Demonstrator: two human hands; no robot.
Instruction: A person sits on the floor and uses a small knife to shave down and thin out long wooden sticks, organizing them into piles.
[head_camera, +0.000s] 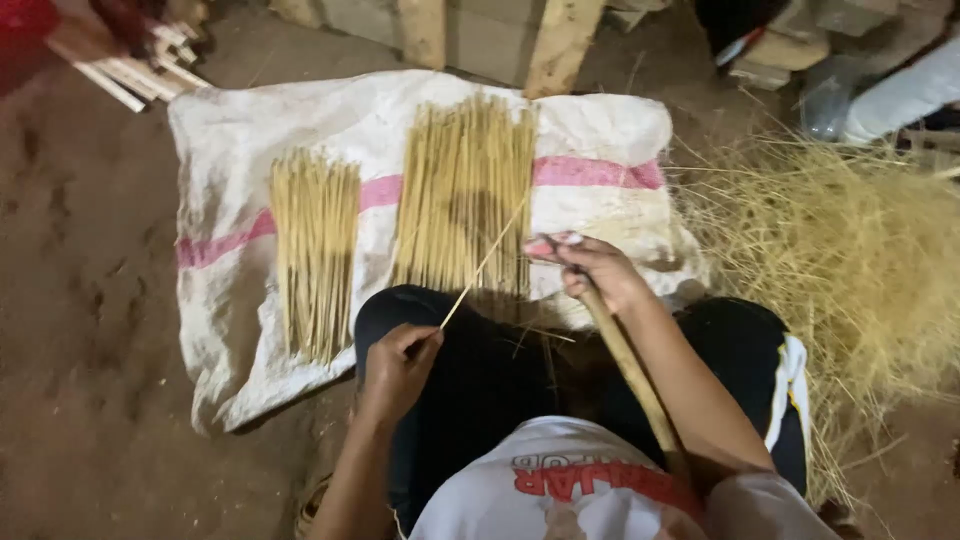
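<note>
Between both hands, thin stick (483, 263): left grip (398, 362) pinching its near end, right grip (590, 268) clamped on wooden handle (628, 365).

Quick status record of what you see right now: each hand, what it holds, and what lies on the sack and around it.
left hand: pinches the near end of a thin stick
right hand: grips a long wooden handle, fingertips at the stick's far part
sack: white with a pink stripe, spread on the dirt floor
small stick bundle: left on the sack
large stick bundle: middle of the sack
shavings pile: right of the sack
</note>
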